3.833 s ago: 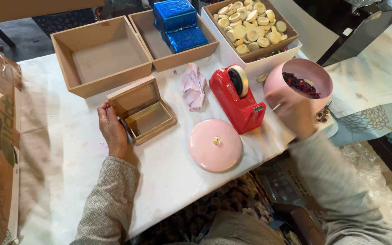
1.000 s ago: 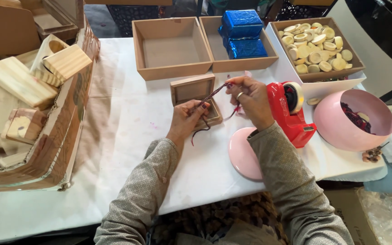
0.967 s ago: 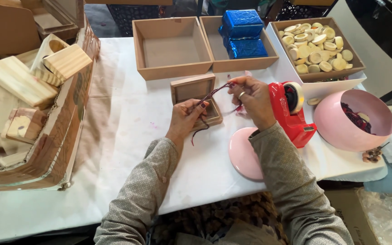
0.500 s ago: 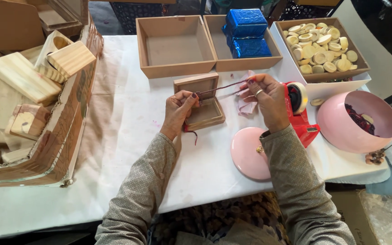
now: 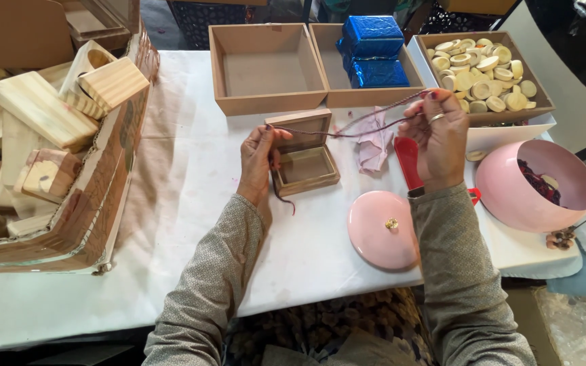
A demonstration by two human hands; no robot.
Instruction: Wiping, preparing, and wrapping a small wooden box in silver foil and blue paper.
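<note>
The bench [image 5: 191, 169] wears a white cloth. Near its middle sits a small open wooden box [image 5: 304, 153], the landmark here. Right of the box stands a pink bowl [image 5: 534, 186], and a pink lid [image 5: 382, 229] lies below-right of it. The left hand [image 5: 259, 159] touches the box's left edge, pinching one end of a dark red cord [image 5: 357, 123]; the right hand [image 5: 439, 135], raised right of the box, pinches the other end, the cord stretched above the box.
</note>
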